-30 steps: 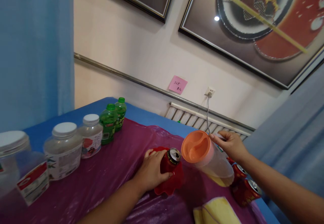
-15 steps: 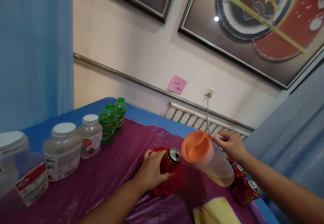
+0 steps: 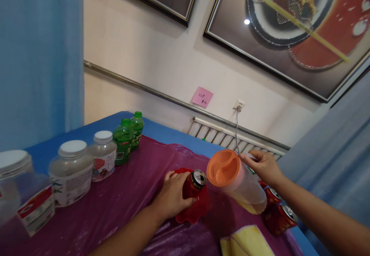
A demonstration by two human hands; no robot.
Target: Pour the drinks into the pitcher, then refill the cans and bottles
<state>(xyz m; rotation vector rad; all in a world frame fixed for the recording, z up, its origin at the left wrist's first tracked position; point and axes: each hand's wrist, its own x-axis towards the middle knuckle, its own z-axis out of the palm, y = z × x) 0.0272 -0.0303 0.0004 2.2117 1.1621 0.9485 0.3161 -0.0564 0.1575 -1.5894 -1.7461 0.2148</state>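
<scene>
My left hand (image 3: pixel 173 196) is wrapped round a red can (image 3: pixel 193 184) with a silver top, which stands on a red scalloped dish (image 3: pixel 199 209). My right hand (image 3: pixel 264 167) grips the handle of a clear pitcher (image 3: pixel 245 190) with an orange lid (image 3: pixel 223 167). The pitcher is tilted with its lid toward the can, and some yellowish liquid lies low inside it. A gap separates the lid from the can top. No stream of liquid can be made out.
Clear jars with white lids (image 3: pixel 72 171) and two green bottles (image 3: pixel 123 142) line the left side. Red cans (image 3: pixel 280 219) stand at the right, and a yellow cloth (image 3: pixel 248 242) lies at the front. Purple plastic sheeting (image 3: pixel 130 194) covers the blue table.
</scene>
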